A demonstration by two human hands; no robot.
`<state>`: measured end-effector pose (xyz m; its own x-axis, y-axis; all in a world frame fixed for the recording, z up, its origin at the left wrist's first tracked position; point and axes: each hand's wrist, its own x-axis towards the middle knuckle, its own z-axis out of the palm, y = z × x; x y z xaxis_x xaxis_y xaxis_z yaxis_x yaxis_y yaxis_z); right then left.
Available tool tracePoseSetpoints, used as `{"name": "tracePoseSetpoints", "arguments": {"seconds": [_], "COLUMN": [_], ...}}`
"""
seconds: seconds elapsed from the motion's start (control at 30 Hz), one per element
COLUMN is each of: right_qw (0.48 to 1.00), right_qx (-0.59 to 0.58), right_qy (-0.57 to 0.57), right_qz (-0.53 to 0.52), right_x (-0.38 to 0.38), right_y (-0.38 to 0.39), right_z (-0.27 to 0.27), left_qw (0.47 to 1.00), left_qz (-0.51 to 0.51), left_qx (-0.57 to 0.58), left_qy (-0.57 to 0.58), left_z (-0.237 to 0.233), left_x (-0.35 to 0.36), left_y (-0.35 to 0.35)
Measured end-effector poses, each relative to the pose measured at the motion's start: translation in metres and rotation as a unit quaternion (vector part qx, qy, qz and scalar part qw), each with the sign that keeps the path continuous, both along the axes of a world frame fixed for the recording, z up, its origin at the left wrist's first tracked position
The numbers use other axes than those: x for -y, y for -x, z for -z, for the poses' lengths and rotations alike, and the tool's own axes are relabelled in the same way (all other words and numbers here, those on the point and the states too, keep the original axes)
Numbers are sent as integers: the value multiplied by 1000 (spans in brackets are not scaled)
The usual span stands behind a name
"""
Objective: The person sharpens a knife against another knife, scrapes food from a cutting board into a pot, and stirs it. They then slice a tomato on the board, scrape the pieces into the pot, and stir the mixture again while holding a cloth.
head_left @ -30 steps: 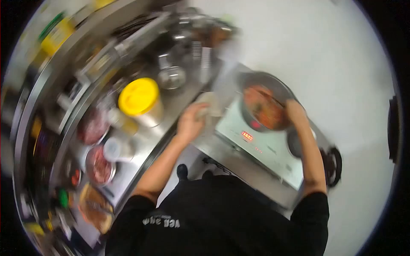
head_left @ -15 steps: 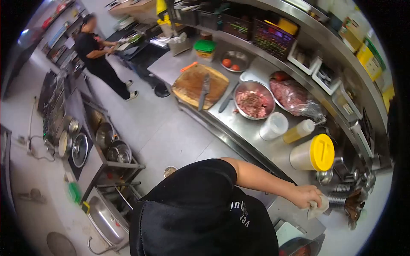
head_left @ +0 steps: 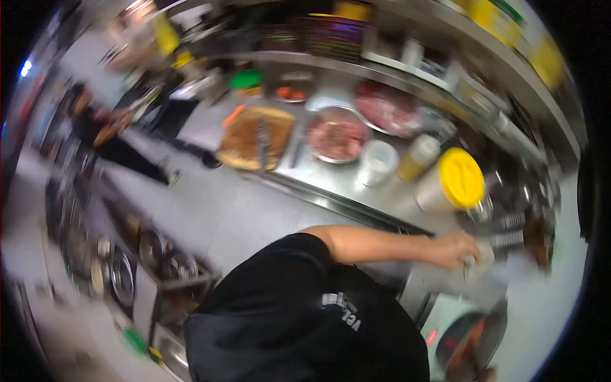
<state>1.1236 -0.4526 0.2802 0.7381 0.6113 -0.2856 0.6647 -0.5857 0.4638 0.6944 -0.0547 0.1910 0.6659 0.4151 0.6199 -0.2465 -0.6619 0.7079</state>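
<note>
My left hand (head_left: 457, 249) reaches out to the right over the steel counter, its fingers closed round a pale cloth (head_left: 484, 253). The cloth is blurred and partly hidden by my fingers. Beyond the cloth are metal utensils and a ribbed metal cylinder (head_left: 509, 239). A tall tub with a yellow lid (head_left: 461, 179) stands just above the hand. Below it lies a pale panel with red lit digits (head_left: 433, 336), with a dark pan (head_left: 493, 325) holding something reddish on it. My right hand does not show.
Along the counter are a white-lidded container (head_left: 379, 162), a squeeze bottle (head_left: 419, 158), a bowl of minced meat (head_left: 337, 135), bagged meat (head_left: 385, 109) and a knife (head_left: 262, 145) on a wooden board (head_left: 242, 143). A shelf runs above. A person (head_left: 105, 130) works at the back left.
The view has turned and blurred, shifting the counter leftward and bringing more of the pan and lit panel into sight. My left hand still grips the cloth.
</note>
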Motion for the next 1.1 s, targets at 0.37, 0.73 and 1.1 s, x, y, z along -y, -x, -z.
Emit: {"name": "tracePoseSetpoints", "arguments": {"seconds": [0.37, 0.73, 1.1], "right_qw": [970, 971, 961], "right_qx": [-7, -32, -41], "right_qy": [-71, -121, -136], "right_qz": [233, 205, 236], "right_x": [-12, -21, -42], "right_y": [135, 195, 167], "right_z": [-26, -36, -32], "left_qw": [983, 971, 970], "left_qz": [152, 210, 179], "left_qx": [-94, -111, -124], "left_qy": [-28, 12, -107], "left_z": [-29, -25, -13], "left_x": [41, 78, 71], "left_y": [-100, -176, -237]}}
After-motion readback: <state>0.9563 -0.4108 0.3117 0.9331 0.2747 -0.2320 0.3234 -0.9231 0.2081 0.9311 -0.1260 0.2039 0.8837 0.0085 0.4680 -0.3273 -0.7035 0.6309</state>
